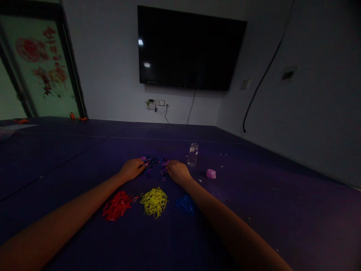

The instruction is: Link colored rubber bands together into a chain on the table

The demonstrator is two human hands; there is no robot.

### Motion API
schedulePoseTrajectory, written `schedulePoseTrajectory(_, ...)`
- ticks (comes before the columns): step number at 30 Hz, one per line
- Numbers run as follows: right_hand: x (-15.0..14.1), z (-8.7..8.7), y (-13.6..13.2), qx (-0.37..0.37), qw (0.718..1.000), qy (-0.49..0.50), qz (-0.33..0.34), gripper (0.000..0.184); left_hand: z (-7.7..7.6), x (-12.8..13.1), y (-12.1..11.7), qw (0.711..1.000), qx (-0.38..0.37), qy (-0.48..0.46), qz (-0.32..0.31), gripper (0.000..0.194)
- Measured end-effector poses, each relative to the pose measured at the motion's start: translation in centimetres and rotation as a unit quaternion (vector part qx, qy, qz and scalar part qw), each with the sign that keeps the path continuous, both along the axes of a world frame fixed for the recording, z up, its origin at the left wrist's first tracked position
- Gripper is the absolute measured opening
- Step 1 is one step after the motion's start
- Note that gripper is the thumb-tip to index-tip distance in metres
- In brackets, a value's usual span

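Left hand [132,169] and right hand [178,171] sit at opposite sides of the mixed dark-and-purple bands [152,160], fingers among the loops — too dim to tell whether either closes on one. The bands lie loose on the purple surface [126,244], between and around the fingertips, and I judge them near weightless, soft, springy, prone to tangle, hardly fragile — best pinched singly by a loop's outer edge. Nearer the person lie a red pile [117,205], a yellow pile [154,202] and a blue pile [185,204]; right of the right hand, a clear jar [193,156] and a pink lump [211,174].
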State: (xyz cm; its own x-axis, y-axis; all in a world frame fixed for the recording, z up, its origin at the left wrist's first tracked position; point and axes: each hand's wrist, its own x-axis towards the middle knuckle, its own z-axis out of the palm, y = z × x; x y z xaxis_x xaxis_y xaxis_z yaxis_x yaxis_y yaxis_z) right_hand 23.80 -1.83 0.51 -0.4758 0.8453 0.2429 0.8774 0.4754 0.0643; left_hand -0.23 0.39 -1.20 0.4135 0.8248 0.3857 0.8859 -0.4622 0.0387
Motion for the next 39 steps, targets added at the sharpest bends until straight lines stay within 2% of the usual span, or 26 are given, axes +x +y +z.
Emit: schedulePoseTrajectory(39,0.03,-0.30,0.22,0.007,1.000,0.004,0.005,0.036,0.19,0.01,-0.02,0.999,-0.006,0.029,0.013,0.042)
